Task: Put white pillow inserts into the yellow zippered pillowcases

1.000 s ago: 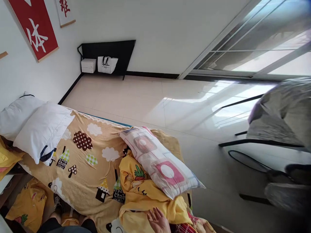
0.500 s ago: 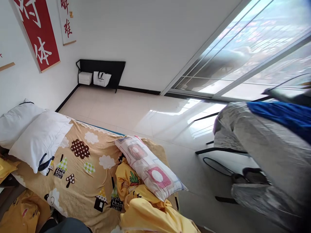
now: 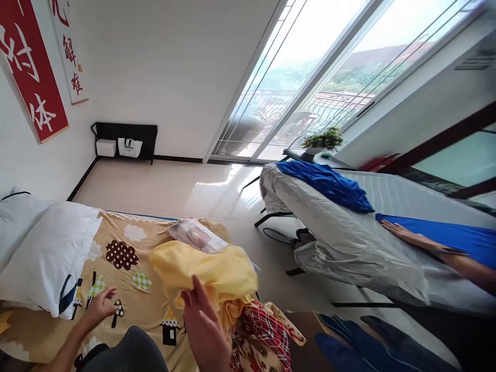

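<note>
My left hand (image 3: 101,309) is just above the patterned beige bed sheet (image 3: 155,281), empty, with fingers loosely spread. Close to the camera my right hand (image 3: 207,325) is raised, fingers extended and thumb apart. Just beyond it a yellow cloth (image 3: 209,266) is bunched and blurred, covering part of a printed pillow (image 3: 197,235). I cannot tell whether the right fingertips touch that cloth. Under and beside my right hand lies a red plaid cloth (image 3: 267,328) with a printed animal face. A dark rounded shape, perhaps my knee, rises between my hands.
White pillows (image 3: 58,248) lie at the bed's left end. On the right, another person's hand (image 3: 399,230) rests on blue cloth (image 3: 445,237) over a plastic-covered bed (image 3: 349,248). Dark blue cloth (image 3: 356,336) lies below it. A black shelf (image 3: 147,139) stands at the far wall.
Both my hands have come into view. The yellow cloth has moved up and left over the printed pillow. The view has swung right, showing the other person's arm and the red plaid cloth.
</note>
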A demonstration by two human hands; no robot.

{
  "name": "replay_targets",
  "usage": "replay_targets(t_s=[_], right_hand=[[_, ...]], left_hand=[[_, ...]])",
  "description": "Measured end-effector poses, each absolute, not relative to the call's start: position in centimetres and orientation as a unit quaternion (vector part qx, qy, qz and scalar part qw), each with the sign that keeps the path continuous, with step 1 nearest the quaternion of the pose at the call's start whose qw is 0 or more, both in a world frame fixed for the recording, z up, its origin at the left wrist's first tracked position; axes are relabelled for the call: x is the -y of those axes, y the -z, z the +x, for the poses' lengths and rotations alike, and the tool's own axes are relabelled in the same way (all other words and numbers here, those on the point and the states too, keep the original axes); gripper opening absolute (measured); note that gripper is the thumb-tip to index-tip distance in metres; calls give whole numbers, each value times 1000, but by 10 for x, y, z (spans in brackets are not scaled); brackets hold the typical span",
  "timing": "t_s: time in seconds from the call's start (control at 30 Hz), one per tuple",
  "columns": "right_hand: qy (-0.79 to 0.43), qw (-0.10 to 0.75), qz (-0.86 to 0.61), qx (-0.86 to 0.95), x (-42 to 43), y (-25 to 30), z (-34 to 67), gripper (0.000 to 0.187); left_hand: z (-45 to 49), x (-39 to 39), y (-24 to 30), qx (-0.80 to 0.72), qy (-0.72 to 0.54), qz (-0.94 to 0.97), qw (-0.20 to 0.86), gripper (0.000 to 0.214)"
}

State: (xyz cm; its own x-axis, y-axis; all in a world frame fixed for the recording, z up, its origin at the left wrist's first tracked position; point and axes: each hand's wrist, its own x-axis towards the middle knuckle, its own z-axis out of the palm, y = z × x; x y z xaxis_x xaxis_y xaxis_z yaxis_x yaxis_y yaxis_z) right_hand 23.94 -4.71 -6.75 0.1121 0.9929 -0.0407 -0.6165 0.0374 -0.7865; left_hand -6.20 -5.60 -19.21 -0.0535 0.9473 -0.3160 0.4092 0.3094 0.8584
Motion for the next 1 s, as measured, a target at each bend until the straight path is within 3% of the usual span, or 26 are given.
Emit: replay_targets(t_s=[0.07, 0.23, 0.4, 0.67, 0.77, 0.83, 0.9, 1.0], right_hand=[[-627, 650, -305, 302, 55, 58, 206, 60], [-637, 624, -275, 359, 63, 39, 186, 66], [-558, 621, -343, 431, 51, 52, 203, 63], [-216, 551, -534, 604, 25, 87, 185, 53], [-110, 527, -561, 629, 9, 93, 180, 32], [-79, 501, -576, 641, -2, 99, 182, 13], [-71, 481, -598, 637, -11, 107, 186, 9], [-85, 478, -633, 603, -18, 121, 199, 21]], left_hand=[[-21, 42, 175, -604, -322, 588, 431, 77], [13, 37, 138, -667, -440, 519, 305, 27], [-41, 42, 91, -663, -484, 525, 226, 46], [-30, 49, 12, -588, -575, 570, -14, 28], [-15, 60, -12, -496, -573, 651, -51, 31], [-13, 66, -25, -457, -567, 682, -68, 35], [-22, 66, -31, -456, -559, 684, -109, 41], [-59, 56, -23, -531, -533, 622, -217, 43]])
